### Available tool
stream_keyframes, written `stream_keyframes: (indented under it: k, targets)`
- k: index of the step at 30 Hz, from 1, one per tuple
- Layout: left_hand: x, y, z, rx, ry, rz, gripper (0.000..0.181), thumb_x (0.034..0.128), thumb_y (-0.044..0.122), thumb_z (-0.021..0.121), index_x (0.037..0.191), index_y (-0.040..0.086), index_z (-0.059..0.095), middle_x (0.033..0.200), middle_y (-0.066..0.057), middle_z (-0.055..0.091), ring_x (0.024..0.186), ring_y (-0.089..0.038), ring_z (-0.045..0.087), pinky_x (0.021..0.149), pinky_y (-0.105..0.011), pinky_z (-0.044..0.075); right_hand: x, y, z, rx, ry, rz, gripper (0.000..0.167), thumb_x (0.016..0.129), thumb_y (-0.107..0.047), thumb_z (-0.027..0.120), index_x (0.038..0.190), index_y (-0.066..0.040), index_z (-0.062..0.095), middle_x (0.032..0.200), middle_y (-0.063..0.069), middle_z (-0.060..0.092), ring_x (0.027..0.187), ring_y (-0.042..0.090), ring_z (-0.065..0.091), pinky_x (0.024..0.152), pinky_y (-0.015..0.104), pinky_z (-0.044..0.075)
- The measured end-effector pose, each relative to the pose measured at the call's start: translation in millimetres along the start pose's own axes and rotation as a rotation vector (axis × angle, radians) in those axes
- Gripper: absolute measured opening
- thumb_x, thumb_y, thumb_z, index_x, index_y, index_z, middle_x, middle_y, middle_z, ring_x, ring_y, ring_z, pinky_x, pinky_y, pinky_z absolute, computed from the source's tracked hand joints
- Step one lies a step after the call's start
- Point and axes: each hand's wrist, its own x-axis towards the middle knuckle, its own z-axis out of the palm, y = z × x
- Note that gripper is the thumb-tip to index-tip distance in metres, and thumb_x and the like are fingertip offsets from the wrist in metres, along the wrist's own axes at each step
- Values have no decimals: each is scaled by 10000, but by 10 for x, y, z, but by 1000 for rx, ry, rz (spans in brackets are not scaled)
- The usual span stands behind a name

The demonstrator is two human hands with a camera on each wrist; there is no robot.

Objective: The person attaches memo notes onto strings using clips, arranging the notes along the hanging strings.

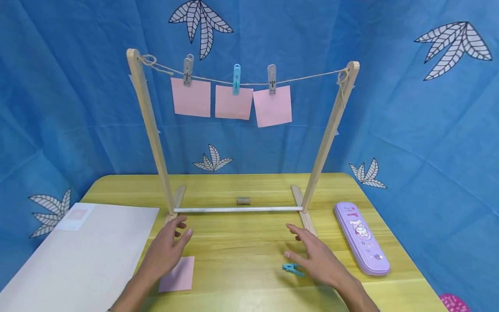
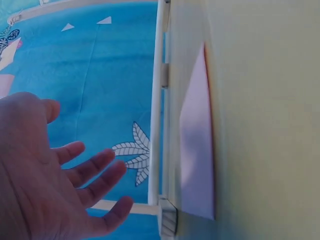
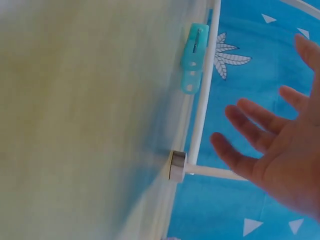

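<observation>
My left hand (image 1: 165, 251), fingers relaxed and holding nothing, hovers above a pink paper square (image 1: 182, 274) on the table. Over on the right, my right hand (image 1: 319, 262) is also spread and holds nothing. Beside its thumb lies a light-blue clothespin (image 1: 293, 269), which the right wrist view also shows apart from the fingers (image 3: 257, 122). Behind the hands, three pink papers hang in a row from a string (image 1: 249, 84). A grey clothespin (image 1: 188, 71) clips the left paper (image 1: 192, 99), a blue clothespin (image 1: 236, 80) the middle, another grey clothespin (image 1: 272, 80) the right.
Two wooden posts (image 1: 150, 125) hold the string, joined low down by a white rod (image 1: 238, 209). A small wooden cylinder (image 1: 243, 201) lies behind the rod. At the right is a purple pencil case (image 1: 362, 238); a large white sheet (image 1: 101, 247) covers the table's left side.
</observation>
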Motion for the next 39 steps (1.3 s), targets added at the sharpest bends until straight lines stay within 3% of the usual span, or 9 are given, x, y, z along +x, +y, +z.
stream_keyframes:
  k: [5,10,16,22,26,30,34,39]
  targets:
    - [-52,-79,-6,2,-46,-71,593,1002,519,395,1421,99,413,1248,-99,591,1082,-258,599,856,-449,500,-71,37,-3,48,-72,72,665,881,-515,638,1465,-377,353,1416,-22,517,1231,217,548,964,516,459]
    - [-102,-150,9,25,-83,-116,592,998,530,394,1406,103,432,1227,-56,604,1011,-184,596,787,-369,492,-105,72,-10,60,-127,79,722,852,-566,640,1467,-292,381,1381,9,553,1177,227,571,923,495,477]
    - [-141,-231,4,64,-162,-144,590,991,505,439,1389,69,439,1199,-84,604,1031,-223,597,806,-423,508,-152,94,-8,62,-180,29,726,847,-531,667,1451,-213,417,1317,32,592,1164,242,574,923,486,478]
    - [-205,-270,-5,126,-181,-137,588,920,463,598,1333,57,497,1178,-94,630,1070,-300,582,819,-514,487,-160,138,-2,-1,-199,-59,630,846,-428,709,1375,-156,500,1219,51,644,1113,240,610,914,475,495]
    - [-241,-292,-20,168,-169,-101,608,816,420,733,1278,72,545,1156,-69,644,1088,-319,575,829,-554,474,-151,185,4,-25,-214,-82,573,819,-365,751,1307,-135,558,1127,11,653,1000,181,610,835,366,512]
    - [-268,-309,-60,212,-198,-90,683,720,445,799,1260,96,569,1186,-49,619,1142,-330,534,819,-584,436,-143,216,-1,-21,-239,-73,549,780,-311,794,1252,-115,595,1035,-37,612,902,103,547,742,256,469]
    - [-284,-317,-106,248,-228,-92,749,639,436,845,1261,115,577,1209,-52,595,1150,-327,519,780,-539,425,-148,219,-8,-25,-239,-68,543,742,-222,819,1229,-117,603,988,-39,585,874,93,532,718,237,452]
    - [-289,-325,-124,270,-242,-90,681,600,349,876,1194,149,611,1101,1,600,1065,-255,548,722,-428,393,-165,214,0,-43,-222,-69,496,727,-100,790,1189,-134,611,960,-40,571,838,77,512,698,227,434]
